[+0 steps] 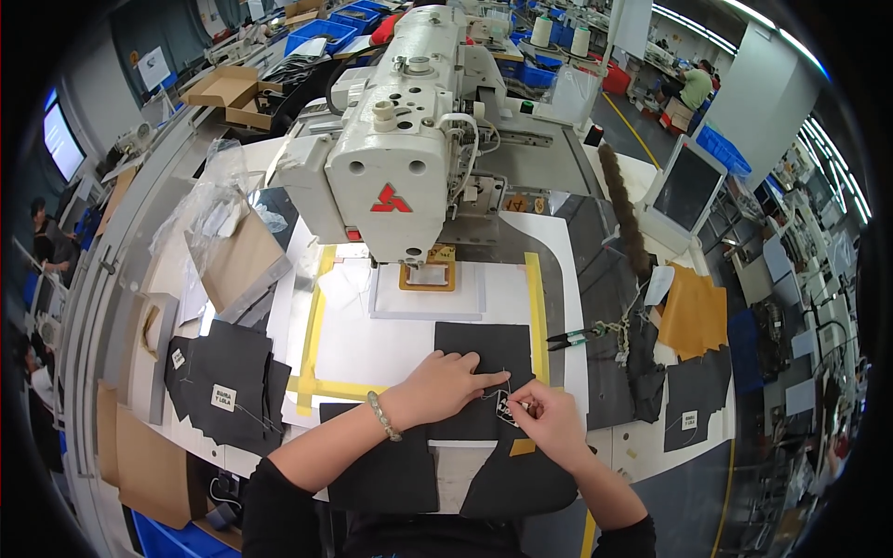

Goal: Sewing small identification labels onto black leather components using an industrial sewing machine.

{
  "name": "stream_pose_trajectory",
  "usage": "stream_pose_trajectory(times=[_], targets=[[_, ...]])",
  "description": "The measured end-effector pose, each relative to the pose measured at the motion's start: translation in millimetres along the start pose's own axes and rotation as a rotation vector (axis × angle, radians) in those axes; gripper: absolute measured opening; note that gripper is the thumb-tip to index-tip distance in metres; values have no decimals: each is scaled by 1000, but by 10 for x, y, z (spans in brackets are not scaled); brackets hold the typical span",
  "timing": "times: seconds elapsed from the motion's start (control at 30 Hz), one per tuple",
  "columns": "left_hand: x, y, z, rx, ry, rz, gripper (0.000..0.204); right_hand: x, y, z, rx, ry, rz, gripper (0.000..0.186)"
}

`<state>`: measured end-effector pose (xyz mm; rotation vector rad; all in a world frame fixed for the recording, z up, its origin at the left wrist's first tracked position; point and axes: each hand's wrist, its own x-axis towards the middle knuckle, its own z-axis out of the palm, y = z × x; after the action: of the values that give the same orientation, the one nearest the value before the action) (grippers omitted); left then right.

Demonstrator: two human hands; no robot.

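A black fabric piece [482, 344] lies partly over the white board in front of a sewing machine [386, 177]. My left hand [442, 383] rests on this fabric, index finger stretched toward a small patch [505, 407] with white marks. A loose white thread runs beside that fingertip. At the patch's right edge, my right hand [551, 423] is closed in a pinch; what it holds is too small to make out. More black fabric [526, 479] lies under my right wrist, with a yellow bit showing. Another black piece [386, 472] sits below my left forearm.
Black pieces with white labels [228, 372] are stacked at the left, and another [693, 409] lies at the right. Dark-handled tweezers [577, 337], a mustard cloth [693, 312] and a screen [686, 191] are on the right. An open carton [153, 456] stands lower left.
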<state>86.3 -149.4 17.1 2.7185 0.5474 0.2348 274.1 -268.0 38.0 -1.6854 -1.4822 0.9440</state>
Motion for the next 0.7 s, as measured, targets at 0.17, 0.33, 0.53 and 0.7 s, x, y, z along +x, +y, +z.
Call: stream_pose_trajectory(times=[0.17,0.33,0.53,0.7], targets=[[-10,33,37,73,39,-19,41,-115,69,156,-75,89,-138,10],[-15,46,72,108,86,-14,39,-176,138,252,-160,141,-231,14],[-48,10,40,84,46,-20,41,-199,134,296,-137,194,-335,17],[-112,217,-320,-244,-5,-112,99,-30,37,89,417,158,-113,20]])
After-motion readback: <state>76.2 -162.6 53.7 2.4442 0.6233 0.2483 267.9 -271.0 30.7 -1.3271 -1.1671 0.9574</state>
